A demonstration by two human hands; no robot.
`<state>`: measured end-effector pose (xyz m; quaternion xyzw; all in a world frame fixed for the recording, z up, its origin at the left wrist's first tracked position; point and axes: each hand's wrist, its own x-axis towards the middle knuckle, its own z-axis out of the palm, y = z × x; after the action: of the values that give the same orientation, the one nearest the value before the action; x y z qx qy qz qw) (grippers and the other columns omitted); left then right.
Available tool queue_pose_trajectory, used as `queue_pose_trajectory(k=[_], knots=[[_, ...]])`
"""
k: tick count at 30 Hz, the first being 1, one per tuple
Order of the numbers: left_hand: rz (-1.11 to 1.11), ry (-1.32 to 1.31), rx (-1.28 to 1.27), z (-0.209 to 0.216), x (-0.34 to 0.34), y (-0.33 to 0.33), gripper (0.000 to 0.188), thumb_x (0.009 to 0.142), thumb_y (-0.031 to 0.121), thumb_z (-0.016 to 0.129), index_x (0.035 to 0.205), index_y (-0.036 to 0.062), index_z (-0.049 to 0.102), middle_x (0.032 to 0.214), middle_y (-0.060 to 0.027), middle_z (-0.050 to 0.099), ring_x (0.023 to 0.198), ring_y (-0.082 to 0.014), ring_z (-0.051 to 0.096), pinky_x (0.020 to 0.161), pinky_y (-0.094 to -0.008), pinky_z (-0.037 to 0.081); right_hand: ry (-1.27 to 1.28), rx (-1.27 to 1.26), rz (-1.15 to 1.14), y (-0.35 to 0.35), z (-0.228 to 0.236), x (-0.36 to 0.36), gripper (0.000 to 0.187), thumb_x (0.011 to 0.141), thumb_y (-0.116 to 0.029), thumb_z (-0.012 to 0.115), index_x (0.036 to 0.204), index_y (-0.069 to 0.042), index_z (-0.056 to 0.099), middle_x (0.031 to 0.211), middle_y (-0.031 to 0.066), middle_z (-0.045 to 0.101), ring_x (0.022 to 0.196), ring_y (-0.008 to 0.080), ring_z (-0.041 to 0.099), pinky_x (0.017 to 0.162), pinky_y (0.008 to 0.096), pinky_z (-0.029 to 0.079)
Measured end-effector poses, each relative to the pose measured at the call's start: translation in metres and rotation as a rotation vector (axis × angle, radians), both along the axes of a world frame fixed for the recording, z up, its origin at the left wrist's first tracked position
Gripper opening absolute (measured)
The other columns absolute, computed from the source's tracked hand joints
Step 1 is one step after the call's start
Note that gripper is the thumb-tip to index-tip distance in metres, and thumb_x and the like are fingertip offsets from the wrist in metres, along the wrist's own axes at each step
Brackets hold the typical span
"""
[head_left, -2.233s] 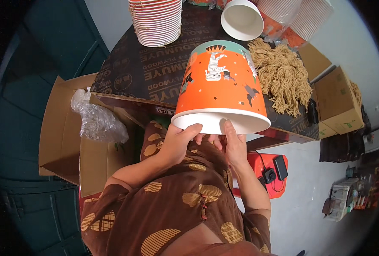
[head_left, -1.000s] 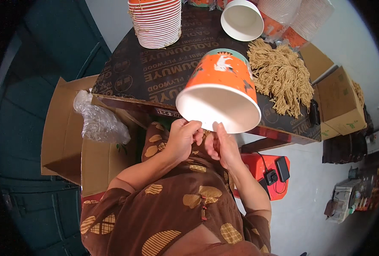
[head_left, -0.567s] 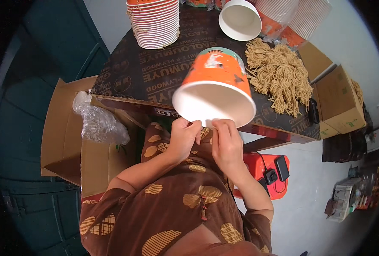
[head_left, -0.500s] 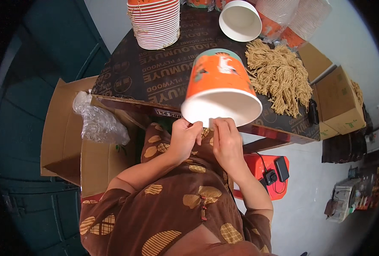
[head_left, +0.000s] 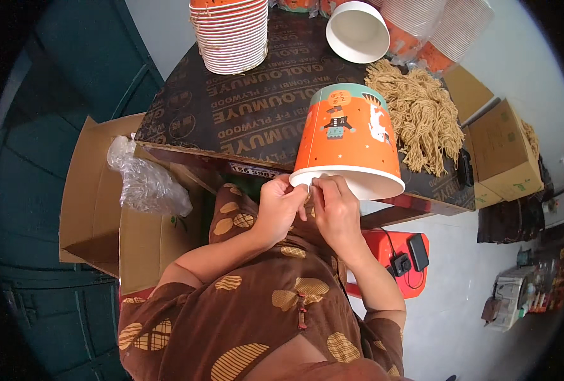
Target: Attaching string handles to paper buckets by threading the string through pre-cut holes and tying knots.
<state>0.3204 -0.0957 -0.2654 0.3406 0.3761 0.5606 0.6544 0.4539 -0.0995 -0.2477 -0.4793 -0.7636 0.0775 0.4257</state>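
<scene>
An orange paper bucket (head_left: 351, 143) with a teal band and cartoon figures is tipped at the table's near edge, its white mouth facing me. My left hand (head_left: 278, 208) pinches the near left part of the rim between thumb and fingers. Close beside it, my right hand (head_left: 338, 213) has its fingers closed at the same stretch of rim. Whether a bit of cord lies between the fingertips cannot be made out. Just beyond the bucket, to the right, is a heap of beige twisted cords (head_left: 418, 117).
On the dark plywood table (head_left: 244, 120), a tall stack of buckets (head_left: 234, 41) stands far left and a white-lined bucket (head_left: 358, 32) lies at the back. Plastic-wrapped stacks (head_left: 450, 35) fill the far right. An open carton (head_left: 94, 197) holds clear plastic (head_left: 152, 184). A red stool (head_left: 396, 279) carries black devices.
The bucket has swung right and its printed side has turned, showing a cartoon figure and a white animal. Both hands stay near the same place at the rim.
</scene>
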Motion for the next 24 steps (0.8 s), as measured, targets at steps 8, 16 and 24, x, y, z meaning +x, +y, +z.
queue_pose_trajectory(k=[8, 16, 24], knots=[[0.007, 0.095, 0.022, -0.004, 0.001, 0.001, 0.009, 0.09, 0.004, 0.058, 0.091, -0.0046, 0.062, 0.074, -0.0035, 0.062, 0.056, -0.0082, 0.054, 0.046, -0.0237, 0.047, -0.209, 0.091, -0.019, -0.001, 0.001, -0.002, 0.023, 0.074, 0.002, 0.066, 0.094, 0.003, 0.056, 0.088, 0.0187, 0.058, 0.075, 0.0365, 0.062, 0.063, 0.042, 0.055], [0.013, 0.055, 0.038, 0.007, 0.001, 0.008, 0.011, 0.093, 0.005, 0.056, 0.091, -0.0051, 0.059, 0.071, -0.005, 0.06, 0.051, -0.0088, 0.054, 0.045, -0.0248, 0.048, -0.056, 0.111, 0.033, 0.005, 0.004, 0.005, 0.022, 0.072, 0.006, 0.068, 0.089, 0.002, 0.055, 0.082, 0.0144, 0.058, 0.071, 0.0311, 0.06, 0.058, 0.0393, 0.052], [0.217, 0.361, 0.204, 0.06, -0.008, 0.047, 0.027, 0.092, 0.011, 0.059, 0.069, 0.0016, 0.048, 0.057, -0.0045, 0.055, 0.042, -0.0078, 0.05, 0.035, -0.0248, 0.041, 0.255, 0.232, 0.105, -0.025, 0.043, 0.022, 0.018, 0.076, 0.012, 0.067, 0.09, 0.002, 0.063, 0.082, 0.0129, 0.062, 0.06, 0.017, 0.058, 0.049, 0.0248, 0.044]])
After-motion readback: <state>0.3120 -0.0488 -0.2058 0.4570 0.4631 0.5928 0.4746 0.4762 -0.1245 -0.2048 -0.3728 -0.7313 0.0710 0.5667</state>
